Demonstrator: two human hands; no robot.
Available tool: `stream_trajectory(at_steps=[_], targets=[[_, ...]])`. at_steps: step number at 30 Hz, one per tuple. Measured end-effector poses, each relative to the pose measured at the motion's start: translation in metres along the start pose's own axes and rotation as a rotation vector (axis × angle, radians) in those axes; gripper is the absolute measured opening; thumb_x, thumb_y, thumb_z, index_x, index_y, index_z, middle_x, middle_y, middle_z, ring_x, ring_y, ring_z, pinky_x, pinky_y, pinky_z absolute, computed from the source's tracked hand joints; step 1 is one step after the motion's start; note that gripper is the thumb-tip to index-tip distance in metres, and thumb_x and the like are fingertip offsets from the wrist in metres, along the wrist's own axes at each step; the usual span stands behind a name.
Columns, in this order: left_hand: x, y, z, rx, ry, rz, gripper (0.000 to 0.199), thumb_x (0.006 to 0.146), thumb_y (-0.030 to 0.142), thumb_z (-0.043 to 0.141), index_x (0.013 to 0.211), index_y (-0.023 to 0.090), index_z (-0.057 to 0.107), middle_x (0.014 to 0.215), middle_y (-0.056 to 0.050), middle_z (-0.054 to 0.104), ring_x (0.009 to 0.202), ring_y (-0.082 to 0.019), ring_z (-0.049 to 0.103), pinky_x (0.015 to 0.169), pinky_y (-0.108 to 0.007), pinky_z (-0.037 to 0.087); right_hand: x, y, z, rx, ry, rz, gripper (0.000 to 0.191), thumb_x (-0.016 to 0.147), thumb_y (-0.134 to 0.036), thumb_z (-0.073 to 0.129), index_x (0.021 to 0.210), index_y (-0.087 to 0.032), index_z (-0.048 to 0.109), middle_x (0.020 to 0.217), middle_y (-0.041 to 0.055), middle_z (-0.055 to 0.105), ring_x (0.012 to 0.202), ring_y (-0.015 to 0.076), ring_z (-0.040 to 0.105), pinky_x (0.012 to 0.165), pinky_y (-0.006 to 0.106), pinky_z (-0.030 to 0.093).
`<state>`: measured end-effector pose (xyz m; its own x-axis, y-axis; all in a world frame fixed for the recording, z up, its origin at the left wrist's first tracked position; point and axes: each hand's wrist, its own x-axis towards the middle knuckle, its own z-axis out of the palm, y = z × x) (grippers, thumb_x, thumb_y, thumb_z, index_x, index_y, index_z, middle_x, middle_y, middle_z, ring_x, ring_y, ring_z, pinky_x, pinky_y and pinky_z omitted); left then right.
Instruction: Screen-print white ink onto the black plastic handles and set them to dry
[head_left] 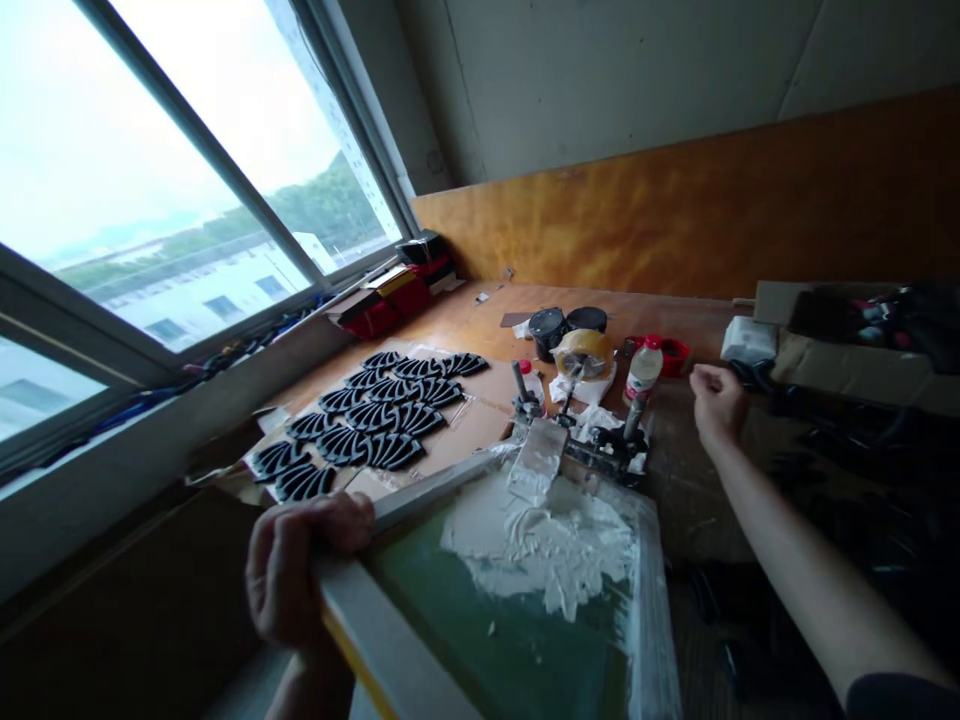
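A screen-printing frame (420, 640) stands tilted up in front of me, thick white ink (559, 545) smeared over the far part of its green mesh (450, 590). My left hand (307, 560) is wrapped round the frame's left corner. At the far end of the mesh, a flat scraper (538, 460) coated with ink rests below the metal clamps (600, 445). Off to the right, my right hand (718, 402) is raised with its fingers pinched together, close to a black piece (752, 375). Whether something is between those fingertips I cannot make out.
Black fan-shaped pieces (375, 410) lie in rows on cardboard at the left. Behind the frame stand a tape roll (583, 353), black tubs (547, 330) and a red-capped bottle (643, 370). Open cartons (832, 365) with dark items are at the right. A window (187, 180) borders the left.
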<state>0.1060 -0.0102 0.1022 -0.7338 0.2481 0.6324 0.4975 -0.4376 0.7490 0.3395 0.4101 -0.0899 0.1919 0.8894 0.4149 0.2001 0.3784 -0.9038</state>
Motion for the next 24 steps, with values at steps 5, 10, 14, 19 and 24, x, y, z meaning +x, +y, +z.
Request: stream_trajectory(at_steps=[5, 10, 14, 19, 24], targets=[[-0.015, -0.019, -0.027, -0.154, -0.114, 0.074, 0.024, 0.092, 0.023, 0.048, 0.078, 0.014, 0.064, 0.056, -0.001, 0.057, 0.055, -0.015, 0.055, 0.059, -0.032, 0.046, -0.071, -0.153, -0.022, -0.103, -0.461, -0.398, 0.032, 0.092, -0.041, 0.052, 0.113, -0.02, 0.065, 0.102, 0.0087, 0.07, 0.089, 0.0224, 0.067, 0.082, 0.038, 0.053], [-0.036, -0.036, -0.058, -0.267, -0.242, 0.065, 0.024, 0.095, 0.019, 0.043, 0.087, 0.014, 0.065, 0.061, -0.002, 0.059, 0.062, -0.015, 0.056, 0.063, -0.032, 0.046, -0.155, -0.224, 0.013, -0.501, -0.923, -0.594, 0.053, 0.08, -0.033, 0.071, 0.13, -0.019, 0.058, 0.119, 0.0128, 0.066, 0.11, 0.0277, 0.059, 0.095, 0.042, 0.046], [-0.047, -0.054, -0.081, -0.325, -0.397, 0.046, 0.024, 0.096, 0.016, 0.04, 0.094, 0.014, 0.064, 0.066, -0.003, 0.059, 0.067, -0.015, 0.057, 0.067, -0.034, 0.046, -0.181, -0.242, 0.017, -0.679, -0.999, -0.463, 0.046, 0.071, -0.031, 0.078, 0.115, -0.021, 0.066, 0.106, 0.0073, 0.071, 0.098, 0.0247, 0.063, 0.084, 0.033, 0.047], [-0.049, -0.065, -0.096, -0.368, -0.521, 0.075, 0.023, 0.094, 0.013, 0.041, 0.1, 0.013, 0.064, 0.071, -0.003, 0.06, 0.07, -0.015, 0.057, 0.068, -0.034, 0.047, -0.194, -0.266, 0.008, -0.725, -1.12, -0.355, 0.014, 0.076, -0.03, 0.073, 0.085, -0.02, 0.067, 0.078, 0.0006, 0.07, 0.074, 0.0177, 0.063, 0.063, 0.024, 0.038], [-0.044, -0.066, -0.098, -0.388, -0.575, 0.105, 0.024, 0.092, 0.011, 0.042, 0.101, 0.012, 0.064, 0.071, -0.003, 0.059, 0.068, -0.014, 0.057, 0.067, -0.033, 0.047, -0.205, -0.255, 0.005, -0.723, -1.069, -0.526, 0.011, 0.081, -0.027, 0.069, 0.091, -0.022, 0.067, 0.088, 0.0004, 0.071, 0.082, 0.0175, 0.065, 0.069, 0.024, 0.04]])
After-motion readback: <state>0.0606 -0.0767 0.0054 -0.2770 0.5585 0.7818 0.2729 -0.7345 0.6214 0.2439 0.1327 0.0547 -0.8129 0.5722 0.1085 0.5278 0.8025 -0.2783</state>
